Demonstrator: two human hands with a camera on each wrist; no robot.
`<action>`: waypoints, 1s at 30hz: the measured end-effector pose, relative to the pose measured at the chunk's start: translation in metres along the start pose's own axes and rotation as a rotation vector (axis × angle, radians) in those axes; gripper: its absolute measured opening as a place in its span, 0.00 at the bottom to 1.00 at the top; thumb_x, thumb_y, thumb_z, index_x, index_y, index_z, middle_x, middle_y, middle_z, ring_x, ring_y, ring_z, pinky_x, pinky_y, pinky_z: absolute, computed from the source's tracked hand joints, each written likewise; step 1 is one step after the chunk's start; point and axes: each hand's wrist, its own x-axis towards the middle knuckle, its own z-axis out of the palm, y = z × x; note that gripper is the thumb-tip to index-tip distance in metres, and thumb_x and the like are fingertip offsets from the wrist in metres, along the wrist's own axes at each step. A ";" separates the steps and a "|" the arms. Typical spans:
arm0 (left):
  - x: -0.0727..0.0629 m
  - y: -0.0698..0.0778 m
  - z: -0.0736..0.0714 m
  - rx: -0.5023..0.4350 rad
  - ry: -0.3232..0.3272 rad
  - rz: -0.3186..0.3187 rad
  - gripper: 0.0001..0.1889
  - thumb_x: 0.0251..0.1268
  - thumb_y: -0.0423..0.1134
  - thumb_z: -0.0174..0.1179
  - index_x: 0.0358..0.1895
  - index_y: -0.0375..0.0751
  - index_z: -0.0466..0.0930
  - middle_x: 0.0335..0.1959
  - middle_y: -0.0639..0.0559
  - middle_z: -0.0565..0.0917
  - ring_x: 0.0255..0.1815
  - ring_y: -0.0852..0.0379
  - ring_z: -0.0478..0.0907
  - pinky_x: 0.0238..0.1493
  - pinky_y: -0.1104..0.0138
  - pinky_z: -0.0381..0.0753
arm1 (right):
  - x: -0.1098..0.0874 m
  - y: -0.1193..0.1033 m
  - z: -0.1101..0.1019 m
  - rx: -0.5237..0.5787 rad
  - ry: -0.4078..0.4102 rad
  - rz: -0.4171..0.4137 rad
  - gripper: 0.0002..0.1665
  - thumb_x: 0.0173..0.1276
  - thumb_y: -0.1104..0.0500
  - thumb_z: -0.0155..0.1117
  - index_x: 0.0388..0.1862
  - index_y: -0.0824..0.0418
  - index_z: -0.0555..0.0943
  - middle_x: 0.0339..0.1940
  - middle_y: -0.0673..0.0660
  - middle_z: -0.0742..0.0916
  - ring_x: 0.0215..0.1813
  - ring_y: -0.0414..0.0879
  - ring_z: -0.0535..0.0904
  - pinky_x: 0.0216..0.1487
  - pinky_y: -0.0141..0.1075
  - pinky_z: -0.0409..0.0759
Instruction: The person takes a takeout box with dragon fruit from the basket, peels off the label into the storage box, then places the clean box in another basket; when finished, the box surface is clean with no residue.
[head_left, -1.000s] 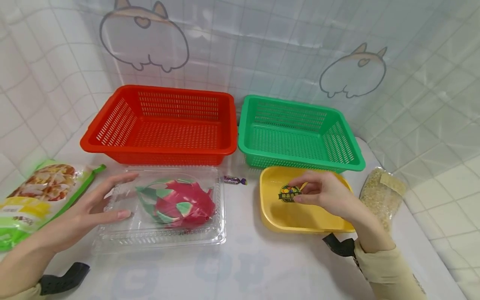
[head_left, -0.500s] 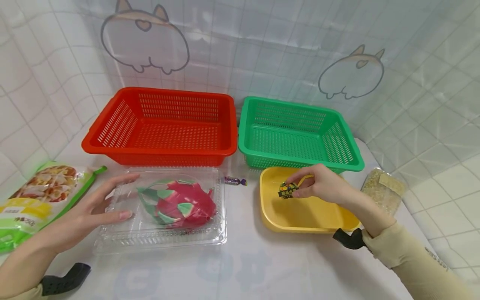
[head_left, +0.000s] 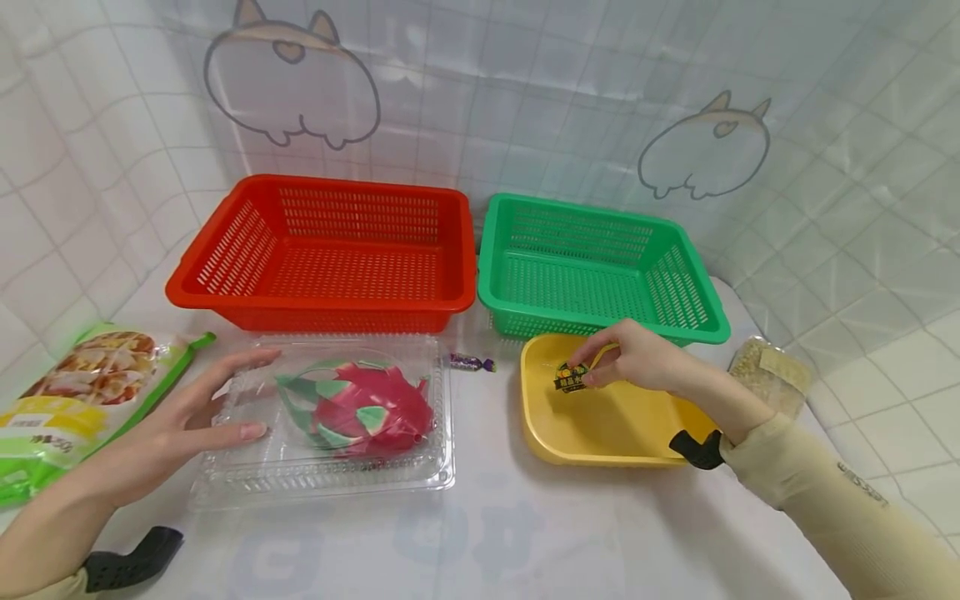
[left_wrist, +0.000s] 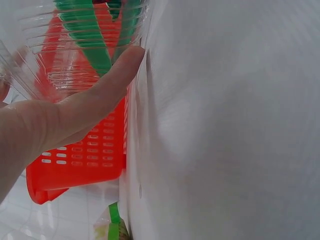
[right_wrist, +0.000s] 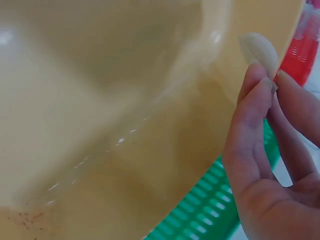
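Observation:
My right hand (head_left: 633,358) pinches a small fruit sticker (head_left: 572,377), black with a colourful fruit print, between thumb and fingertips over the left part of the yellow basin (head_left: 637,429). From the right wrist view only the pale back of the sticker (right_wrist: 259,47) shows. On the left, a clear plastic clamshell box (head_left: 247,475) contains a pink and green dragon fruit (head_left: 375,408), seen through the lid. My left hand (head_left: 176,433) spans the box's left side, thumb at the front and fingers at the back, all fairly straight. In the left wrist view the thumb (left_wrist: 105,97) lies along the ribbed wall.
Behind stand a red basket (head_left: 322,302) and a green basket (head_left: 600,323), side by side. A purple-wrapped candy (head_left: 471,362) lies between box and basin. A green-edged food bag (head_left: 97,392) lies far left, a clear bag of grains (head_left: 768,367) far right.
My right hand, with the sticker in its fingertips, has shifted a little left and back over the basin. The left hand and the box have stayed put.

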 end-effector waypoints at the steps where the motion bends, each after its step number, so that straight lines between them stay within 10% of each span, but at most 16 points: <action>1: 0.000 0.000 0.000 -0.001 -0.002 0.003 0.42 0.68 0.32 0.56 0.80 0.61 0.47 0.77 0.62 0.52 0.69 0.68 0.46 0.56 0.18 0.41 | 0.001 0.002 0.000 -0.004 -0.009 -0.001 0.15 0.65 0.67 0.68 0.51 0.65 0.85 0.47 0.60 0.89 0.43 0.49 0.86 0.50 0.39 0.85; 19: 0.000 -0.003 -0.001 0.007 -0.002 -0.015 0.42 0.68 0.33 0.56 0.80 0.62 0.47 0.77 0.63 0.52 0.69 0.67 0.45 0.56 0.18 0.42 | 0.020 0.026 0.004 -0.095 -0.165 0.045 0.15 0.64 0.65 0.69 0.50 0.63 0.85 0.44 0.55 0.88 0.43 0.45 0.81 0.48 0.38 0.83; 30: 0.000 -0.001 -0.001 0.002 -0.010 -0.015 0.41 0.69 0.34 0.56 0.80 0.61 0.47 0.78 0.62 0.51 0.69 0.70 0.46 0.56 0.18 0.40 | 0.018 0.023 0.010 -0.134 -0.189 0.063 0.16 0.62 0.65 0.70 0.50 0.64 0.82 0.38 0.57 0.83 0.30 0.45 0.77 0.28 0.43 0.84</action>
